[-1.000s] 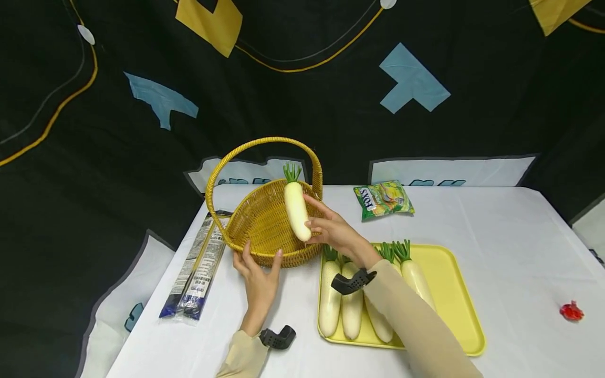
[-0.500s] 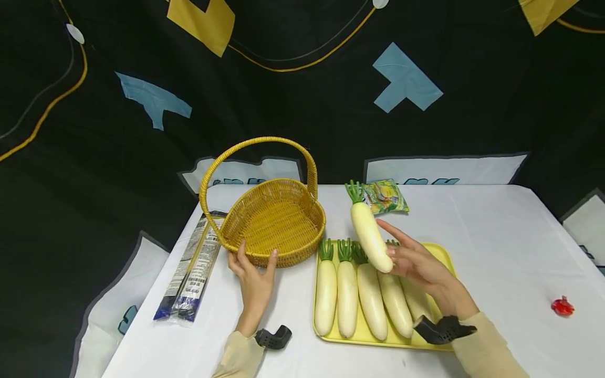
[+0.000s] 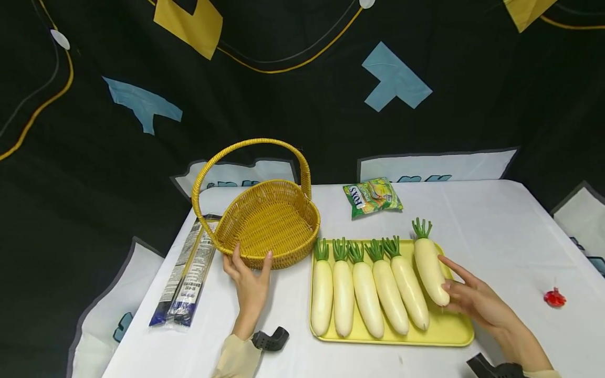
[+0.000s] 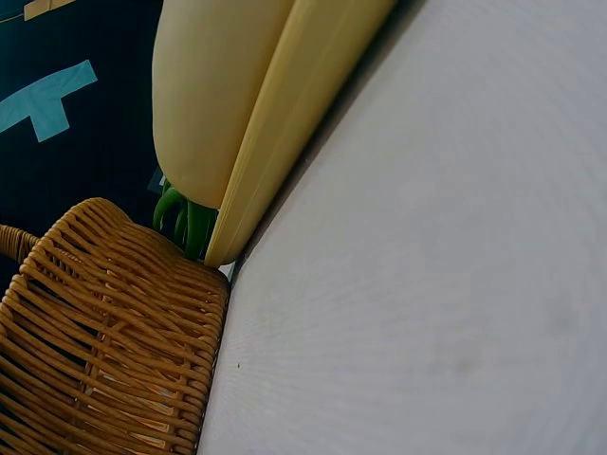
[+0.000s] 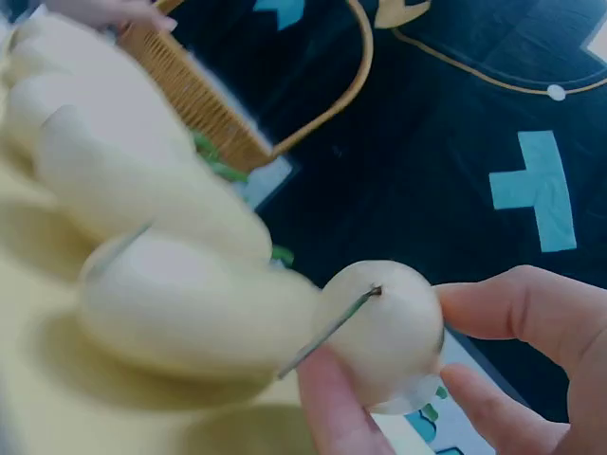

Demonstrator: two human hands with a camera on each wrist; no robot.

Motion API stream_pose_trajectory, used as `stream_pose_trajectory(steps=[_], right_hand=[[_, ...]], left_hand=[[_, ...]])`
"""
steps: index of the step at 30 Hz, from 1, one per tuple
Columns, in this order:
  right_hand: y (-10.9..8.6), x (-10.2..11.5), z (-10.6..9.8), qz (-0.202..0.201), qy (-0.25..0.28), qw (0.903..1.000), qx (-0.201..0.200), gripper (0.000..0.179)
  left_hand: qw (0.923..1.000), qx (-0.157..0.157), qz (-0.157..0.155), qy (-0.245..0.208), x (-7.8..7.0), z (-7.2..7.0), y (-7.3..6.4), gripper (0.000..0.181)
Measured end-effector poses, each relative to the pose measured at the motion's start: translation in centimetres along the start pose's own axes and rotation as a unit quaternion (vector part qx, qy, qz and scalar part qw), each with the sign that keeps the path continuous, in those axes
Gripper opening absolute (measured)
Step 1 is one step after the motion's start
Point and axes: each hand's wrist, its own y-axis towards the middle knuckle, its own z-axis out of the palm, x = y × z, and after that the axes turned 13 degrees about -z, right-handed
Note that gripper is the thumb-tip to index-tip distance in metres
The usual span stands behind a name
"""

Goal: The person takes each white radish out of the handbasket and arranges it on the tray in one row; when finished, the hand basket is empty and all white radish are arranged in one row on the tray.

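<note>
My right hand pinches a white radish near its lower end, holding it over the right part of a yellow tray. Its green stalks point toward the back. In the right wrist view, thumb and fingertips sit on either side of the rounded radish tip. Several more white radishes lie side by side in the tray. My left hand touches the front rim of a wicker basket, fingers spread and fairly straight. No radish shows inside the basket. The left wrist view shows the basket's woven side but not the hand.
A green snack packet lies behind the tray. Two long plastic packs lie left of the basket, whose tall arched handle stands up. A small red object is at the far right. A dark patterned cloth hangs behind the table.
My right hand has carried the radish from over the basket to the right and down to the tray's right side. The left hand stays at the basket rim. The view has shifted slightly.
</note>
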Motion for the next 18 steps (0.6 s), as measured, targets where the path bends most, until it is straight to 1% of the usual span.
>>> stream_pose_trajectory(steps=[2, 4, 5, 7, 9, 11, 15, 18], right_hand=[[-0.7, -0.3, 0.0, 0.009, -0.027, 0.9996, -0.01, 0.059], [-1.1, -0.4, 0.1, 0.03, -0.071, 0.9967, -0.025, 0.058], [-1.3, -0.3, 0.3, 0.045, -0.102, 0.9932, -0.035, 0.058], [-1.5, -0.2, 0.7, 0.066, -0.149, 0.9856, -0.046, 0.059], [-1.5, 0.0, 1.2, 0.095, -0.195, 0.9743, -0.06, 0.062], [-1.4, 0.2, 1.7, 0.114, -0.226, 0.9647, -0.071, 0.066], [-1.1, 0.4, 2.5, 0.138, -0.275, 0.9475, -0.087, 0.072], [-0.9, 0.5, 3.0, 0.145, -0.317, 0.9334, -0.086, 0.074]], left_hand=[[1.0, 0.0, 0.0, -0.001, 0.0, 0.0, 0.0, 0.083], [1.0, 0.0, 0.0, -0.002, 0.1, 0.0, 0.0, 0.083], [1.0, -0.001, 0.0, -0.003, 0.1, 0.0, 0.0, 0.083], [1.0, -0.002, 0.0, -0.004, 0.2, 0.1, -0.1, 0.084], [1.0, -0.001, -0.001, -0.003, 0.2, 0.2, -0.1, 0.084], [1.0, -0.002, -0.001, -0.002, 0.1, 0.1, -0.1, 0.084], [1.0, -0.008, 0.001, -0.002, 0.0, 0.1, -0.1, 0.083], [0.9999, -0.011, 0.002, -0.003, 0.0, 0.1, 0.0, 0.082]])
